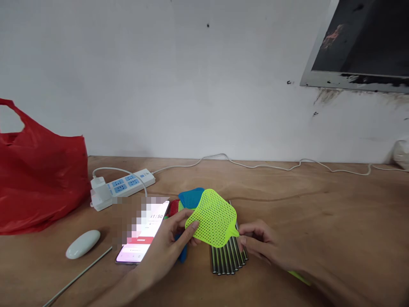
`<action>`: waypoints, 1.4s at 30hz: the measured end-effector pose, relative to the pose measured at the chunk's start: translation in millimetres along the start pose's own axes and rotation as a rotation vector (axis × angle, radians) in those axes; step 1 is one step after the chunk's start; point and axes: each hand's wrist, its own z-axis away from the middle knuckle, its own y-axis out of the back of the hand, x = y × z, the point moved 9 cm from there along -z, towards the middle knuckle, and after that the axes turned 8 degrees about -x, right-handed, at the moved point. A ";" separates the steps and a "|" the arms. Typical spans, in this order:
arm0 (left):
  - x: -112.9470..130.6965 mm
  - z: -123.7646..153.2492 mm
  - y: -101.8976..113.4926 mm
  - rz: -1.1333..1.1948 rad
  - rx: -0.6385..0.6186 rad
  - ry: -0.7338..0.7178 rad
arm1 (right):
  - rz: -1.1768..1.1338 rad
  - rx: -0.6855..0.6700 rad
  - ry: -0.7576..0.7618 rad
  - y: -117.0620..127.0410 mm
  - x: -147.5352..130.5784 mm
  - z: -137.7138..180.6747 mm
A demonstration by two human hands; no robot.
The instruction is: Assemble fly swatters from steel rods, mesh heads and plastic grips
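Note:
Above the wooden table, both of my hands hold a yellow-green fly swatter head (214, 217), a flat perforated paddle tilted toward me. My left hand (174, 236) pinches its left edge, thumb on top. With its fingertips, my right hand (260, 241) grips the short stem at the paddle's lower right corner. Several shiny metal rods (225, 260) lie side by side beneath it, partly covered. Behind my left hand rest more swatter heads, a blue one (191, 197) and a red one (174, 207). A yellow-green piece (299, 278) shows under my right forearm, mostly hidden.
A lit phone (150, 230) lies left of my left hand, partly blurred. Farther left are a white mouse-shaped object (83, 244), a power strip (134, 182) with a plugged-in charger (100, 189), and a red plastic bag (44, 175). A thin cable (262, 166) runs along the wall.

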 end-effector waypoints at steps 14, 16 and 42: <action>-9.2 -2.7 5.5 0.276 0.061 0.139 | 0.512 0.145 0.107 4.0 -24.3 3.0; -9.1 -2.8 16.5 0.266 0.137 0.110 | 0.286 0.109 0.067 5.3 -8.6 -0.2; -10.0 -6.6 2.8 0.148 -0.024 0.116 | -0.416 0.258 -0.012 22.7 1.8 3.1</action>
